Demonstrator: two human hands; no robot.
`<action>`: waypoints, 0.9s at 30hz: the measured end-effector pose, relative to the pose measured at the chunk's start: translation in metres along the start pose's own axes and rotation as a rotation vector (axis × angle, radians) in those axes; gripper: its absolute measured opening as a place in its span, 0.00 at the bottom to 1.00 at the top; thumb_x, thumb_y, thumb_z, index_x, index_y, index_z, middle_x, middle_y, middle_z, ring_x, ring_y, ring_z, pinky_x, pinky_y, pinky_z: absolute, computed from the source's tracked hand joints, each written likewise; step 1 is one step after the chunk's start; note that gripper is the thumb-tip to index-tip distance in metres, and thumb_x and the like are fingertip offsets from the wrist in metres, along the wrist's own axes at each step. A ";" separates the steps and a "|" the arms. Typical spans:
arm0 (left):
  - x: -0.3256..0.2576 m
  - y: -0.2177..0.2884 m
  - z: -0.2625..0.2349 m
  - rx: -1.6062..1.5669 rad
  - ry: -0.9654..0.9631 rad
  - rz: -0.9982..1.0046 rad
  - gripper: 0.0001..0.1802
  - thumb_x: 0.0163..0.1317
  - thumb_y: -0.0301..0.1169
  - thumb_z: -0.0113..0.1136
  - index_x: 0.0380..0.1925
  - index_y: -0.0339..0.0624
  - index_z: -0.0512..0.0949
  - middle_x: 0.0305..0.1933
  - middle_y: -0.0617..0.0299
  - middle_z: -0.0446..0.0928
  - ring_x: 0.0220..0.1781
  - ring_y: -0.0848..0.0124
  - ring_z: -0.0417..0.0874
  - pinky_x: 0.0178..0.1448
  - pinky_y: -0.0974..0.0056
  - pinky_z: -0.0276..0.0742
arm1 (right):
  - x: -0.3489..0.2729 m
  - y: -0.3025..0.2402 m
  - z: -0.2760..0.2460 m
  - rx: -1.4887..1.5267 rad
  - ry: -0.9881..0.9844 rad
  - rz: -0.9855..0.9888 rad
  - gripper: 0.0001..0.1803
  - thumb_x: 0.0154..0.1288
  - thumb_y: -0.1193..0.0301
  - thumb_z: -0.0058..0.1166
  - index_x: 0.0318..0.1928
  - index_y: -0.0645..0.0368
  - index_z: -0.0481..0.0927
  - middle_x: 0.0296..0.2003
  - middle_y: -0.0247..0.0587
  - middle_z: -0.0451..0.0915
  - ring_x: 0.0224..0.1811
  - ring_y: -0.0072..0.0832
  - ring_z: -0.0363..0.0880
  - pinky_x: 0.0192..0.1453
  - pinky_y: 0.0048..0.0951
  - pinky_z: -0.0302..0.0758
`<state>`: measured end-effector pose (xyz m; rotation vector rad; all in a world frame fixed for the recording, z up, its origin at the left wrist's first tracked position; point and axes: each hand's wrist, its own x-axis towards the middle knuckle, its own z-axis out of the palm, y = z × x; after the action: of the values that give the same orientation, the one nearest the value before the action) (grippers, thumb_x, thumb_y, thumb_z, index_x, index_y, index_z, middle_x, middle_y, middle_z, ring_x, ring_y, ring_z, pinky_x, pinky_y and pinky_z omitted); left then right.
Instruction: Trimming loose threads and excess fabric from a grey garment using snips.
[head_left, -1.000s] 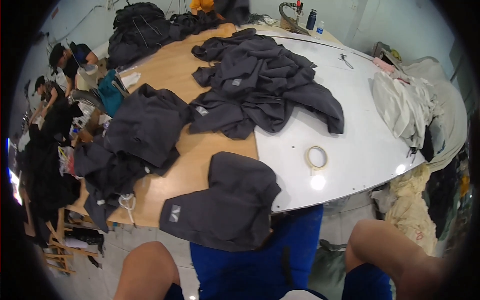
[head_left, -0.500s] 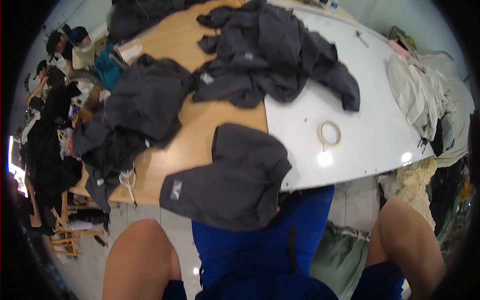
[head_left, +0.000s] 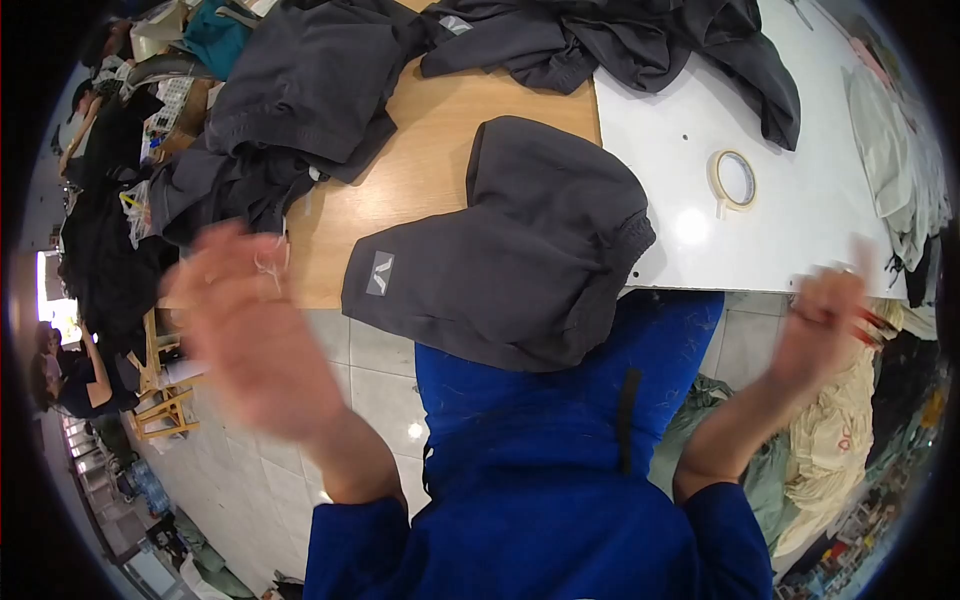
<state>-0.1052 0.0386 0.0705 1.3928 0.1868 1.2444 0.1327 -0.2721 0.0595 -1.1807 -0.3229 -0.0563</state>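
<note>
My left hand (head_left: 250, 330) is raised in front of the table's left front edge, smeared by motion, so its finger pose is unclear. A thin white looped string (head_left: 270, 262) shows at its fingertips; whether they grip it I cannot tell. My right hand (head_left: 822, 315) is up off the table's right front corner, blurred, its fingers mostly curled. A narrow red-and-dark tool (head_left: 877, 326) sticks out from that fist; its kind is not clear. Between my hands, a dark grey garment (head_left: 520, 250) with an elastic edge and a small light patch (head_left: 380, 273) lies over the table's front edge, touched by neither hand.
Dark grey garments lie in a left pile (head_left: 300, 90) and a far pile (head_left: 640, 40). A tape roll (head_left: 735, 180) rests on the table's white part (head_left: 690, 190), beside the wooden part (head_left: 430, 130). Pale cloth (head_left: 880, 150) is heaped at the right. A wooden stool (head_left: 165, 415) stands at left.
Both hands have come up into view, the left towards the white string, the right at the table's right corner. The view has shifted, so the table sits higher. The near garment appears unmoved.
</note>
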 end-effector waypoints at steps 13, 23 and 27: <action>-0.106 -0.111 0.109 0.732 -0.584 -0.377 0.25 0.54 0.39 0.65 0.46 0.37 0.71 0.39 0.53 0.72 0.41 0.58 0.75 0.41 0.58 0.74 | -0.062 0.100 0.045 -0.092 -0.481 0.705 0.24 0.72 0.68 0.41 0.65 0.61 0.63 0.53 0.42 0.73 0.52 0.23 0.71 0.56 0.25 0.67; -0.076 -0.087 0.067 -0.490 -0.287 -1.414 0.18 0.70 0.37 0.47 0.48 0.34 0.74 0.43 0.61 0.79 0.43 0.76 0.79 0.51 0.71 0.75 | -0.080 0.103 0.056 -0.045 -0.433 0.540 0.19 0.71 0.70 0.43 0.60 0.65 0.68 0.51 0.43 0.75 0.54 0.24 0.72 0.61 0.25 0.64; -0.069 -0.072 0.071 -0.478 -0.198 -1.387 0.19 0.71 0.39 0.44 0.49 0.34 0.75 0.45 0.61 0.79 0.47 0.75 0.78 0.53 0.70 0.74 | -0.086 0.092 0.053 -0.051 -0.379 0.521 0.16 0.68 0.76 0.46 0.55 0.65 0.72 0.31 0.29 0.73 0.32 0.13 0.68 0.39 0.14 0.65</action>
<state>-0.0426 -0.0350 -0.0053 0.6404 0.5522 -0.0312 0.0587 -0.1986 -0.0292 -1.2932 -0.3363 0.6222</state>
